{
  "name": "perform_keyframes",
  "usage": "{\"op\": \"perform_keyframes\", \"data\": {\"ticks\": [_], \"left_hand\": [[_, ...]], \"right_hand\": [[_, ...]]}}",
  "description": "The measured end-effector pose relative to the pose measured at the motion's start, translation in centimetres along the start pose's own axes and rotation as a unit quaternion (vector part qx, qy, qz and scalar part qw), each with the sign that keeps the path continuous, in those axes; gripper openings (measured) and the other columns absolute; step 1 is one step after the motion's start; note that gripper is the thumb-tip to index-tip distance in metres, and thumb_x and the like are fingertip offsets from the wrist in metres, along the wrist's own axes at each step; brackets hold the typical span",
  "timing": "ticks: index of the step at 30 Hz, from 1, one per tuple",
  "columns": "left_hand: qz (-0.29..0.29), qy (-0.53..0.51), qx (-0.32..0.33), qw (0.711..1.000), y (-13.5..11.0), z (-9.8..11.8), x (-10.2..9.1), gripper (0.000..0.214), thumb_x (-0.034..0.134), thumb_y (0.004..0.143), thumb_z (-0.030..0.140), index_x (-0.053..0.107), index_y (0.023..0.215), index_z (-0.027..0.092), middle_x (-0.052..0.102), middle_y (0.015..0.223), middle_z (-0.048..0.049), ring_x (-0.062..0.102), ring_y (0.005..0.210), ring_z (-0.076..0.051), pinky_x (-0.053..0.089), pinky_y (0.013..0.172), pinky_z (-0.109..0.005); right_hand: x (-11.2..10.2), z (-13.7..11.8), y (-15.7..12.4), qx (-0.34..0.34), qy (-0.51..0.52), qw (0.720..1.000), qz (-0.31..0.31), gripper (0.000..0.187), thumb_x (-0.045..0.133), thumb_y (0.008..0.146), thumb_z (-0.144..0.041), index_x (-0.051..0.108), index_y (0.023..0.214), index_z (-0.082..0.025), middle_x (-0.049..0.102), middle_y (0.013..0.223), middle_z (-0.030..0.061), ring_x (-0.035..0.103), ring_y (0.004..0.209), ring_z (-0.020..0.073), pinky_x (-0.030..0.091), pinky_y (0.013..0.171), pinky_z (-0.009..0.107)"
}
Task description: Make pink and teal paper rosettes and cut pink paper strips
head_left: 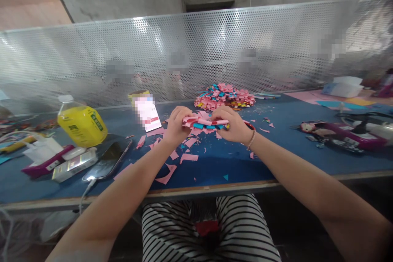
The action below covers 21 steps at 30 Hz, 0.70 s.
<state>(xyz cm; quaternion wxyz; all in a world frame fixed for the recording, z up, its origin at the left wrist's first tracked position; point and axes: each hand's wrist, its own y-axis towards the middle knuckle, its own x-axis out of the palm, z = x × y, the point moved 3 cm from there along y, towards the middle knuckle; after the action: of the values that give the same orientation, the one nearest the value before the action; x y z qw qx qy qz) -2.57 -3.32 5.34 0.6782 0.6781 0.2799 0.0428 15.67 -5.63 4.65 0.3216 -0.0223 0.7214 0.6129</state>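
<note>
Between my two hands, just above the blue tabletop, is a fringed paper piece (206,123) of folded pink and blue strips. My left hand (179,123) grips its left end, and my right hand (231,125) has its fingers curled round the right end. Both hands hide parts of the piece. Behind them rises a pile of similar pink, blue and yellow paper pieces (225,96). Pink paper scraps (189,158) lie scattered beneath and in front of my hands.
A lit phone (148,114) leans upright left of my hands. Further left are a yellow-labelled bottle (82,125), a charging phone (108,161), a small box (74,165) and a purple power strip (47,163). Another purple strip (356,136) and a tissue packet (342,88) sit right. A perforated metal screen (196,53) borders the table.
</note>
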Motion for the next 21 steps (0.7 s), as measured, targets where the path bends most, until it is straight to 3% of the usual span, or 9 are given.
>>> {"op": "perform_keyframes", "data": {"ticks": [3, 5, 9, 12, 15, 21], "left_hand": [[-0.039, -0.027, -0.107, 0.993, -0.4, -0.8, 0.7, 0.009, 0.054, 0.069, 0.014, 0.047, 0.071, 0.019, 0.054, 0.070, -0.0007, 0.051, 0.069, -0.014, 0.043, 0.062, -0.028], [-0.069, -0.083, -0.211, 0.972, -0.8, -1.4, 1.3, 0.014, 0.059, 0.068, 0.018, 0.047, 0.076, 0.019, 0.054, 0.072, -0.0001, 0.052, 0.068, -0.013, 0.044, 0.063, -0.027], [-0.104, -0.197, -0.355, 0.908, -1.7, -2.2, 2.4, 0.032, 0.066, 0.067, 0.031, 0.045, 0.088, 0.019, 0.054, 0.078, 0.0003, 0.054, 0.071, -0.013, 0.046, 0.064, -0.028], [-0.119, -0.245, -0.393, 0.878, -2.0, -2.5, 2.8, 0.035, 0.067, 0.065, 0.035, 0.043, 0.086, 0.019, 0.051, 0.076, 0.0012, 0.053, 0.068, -0.012, 0.046, 0.061, -0.027], [-0.138, -0.281, -0.417, 0.853, -2.1, -2.7, 3.0, 0.035, 0.066, 0.066, 0.036, 0.042, 0.085, 0.019, 0.049, 0.074, 0.0024, 0.052, 0.062, -0.011, 0.046, 0.057, -0.026], [-0.123, -0.205, -0.414, 0.878, -1.8, -3.3, 2.7, 0.034, 0.067, 0.061, 0.026, 0.046, 0.086, 0.017, 0.052, 0.077, 0.0012, 0.053, 0.070, -0.013, 0.044, 0.062, -0.027]], "right_hand": [[0.4, 0.7, 0.0, 0.066, 0.045, 0.997, -0.007, 0.028, 0.049, 0.061, -0.007, 0.050, 0.085, -0.021, 0.056, 0.082, 0.0026, 0.053, 0.079, 0.0167, 0.044, 0.072, 0.033], [0.9, 1.5, -0.2, 0.137, 0.108, 0.985, 0.014, 0.032, 0.051, 0.065, -0.011, 0.047, 0.095, -0.021, 0.056, 0.089, 0.0037, 0.054, 0.082, 0.0165, 0.045, 0.074, 0.033], [2.2, 3.3, -0.7, 0.265, 0.281, 0.921, 0.049, 0.041, 0.054, 0.068, -0.020, 0.035, 0.104, -0.024, 0.057, 0.092, 0.0031, 0.057, 0.082, 0.0150, 0.048, 0.074, 0.032], [3.0, 4.5, -1.1, 0.339, 0.330, 0.879, 0.056, 0.044, 0.057, 0.062, -0.019, 0.035, 0.100, -0.024, 0.058, 0.083, 0.0004, 0.058, 0.074, 0.0146, 0.049, 0.069, 0.032], [3.4, 5.6, -1.6, 0.401, 0.326, 0.854, 0.058, 0.046, 0.059, 0.058, -0.017, 0.037, 0.098, -0.023, 0.058, 0.081, -0.0001, 0.057, 0.070, 0.0141, 0.049, 0.067, 0.033], [3.7, 6.1, -1.9, 0.413, 0.313, 0.854, 0.038, 0.043, 0.067, 0.052, -0.021, 0.043, 0.087, -0.019, 0.055, 0.087, 0.0008, 0.054, 0.074, 0.0121, 0.046, 0.072, 0.033]]}}
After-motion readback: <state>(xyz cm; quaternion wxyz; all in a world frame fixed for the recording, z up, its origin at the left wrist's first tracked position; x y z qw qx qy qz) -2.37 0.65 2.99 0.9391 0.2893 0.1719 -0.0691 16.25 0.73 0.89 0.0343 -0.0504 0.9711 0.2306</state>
